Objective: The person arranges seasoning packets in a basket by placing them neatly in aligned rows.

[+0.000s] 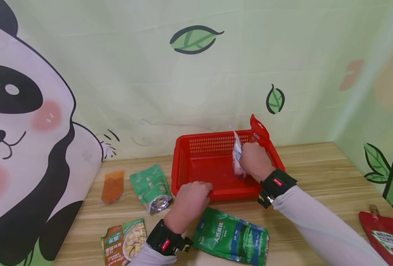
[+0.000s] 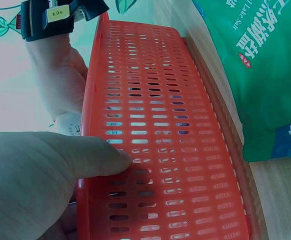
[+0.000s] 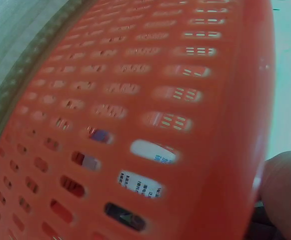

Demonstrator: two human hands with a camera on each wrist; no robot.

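A red plastic basket (image 1: 236, 193) with slotted walls stands at the back of the table. My left hand (image 1: 190, 202) grips its front rim; in the left wrist view the thumb (image 2: 103, 156) lies on the outer wall and the other fingers are behind it. My right hand (image 1: 255, 161) reaches into the right part of the basket and holds a white printed packet (image 1: 237, 157) upright; its fingertips are mostly hidden. Behind that hand, a red pouch with a hang hole (image 1: 259, 130) sticks up above the back right corner. Through the slots, the right wrist view shows bits of printed packaging.
In front of the basket lies a green salt bag (image 1: 229, 236). To the left are a green pouch (image 1: 151, 186), a packet of orange-red contents (image 1: 113, 186) and a brown-green food packet (image 1: 125, 242). A red ketchup pouch (image 1: 384, 234) lies far right. A printed curtain hangs behind.
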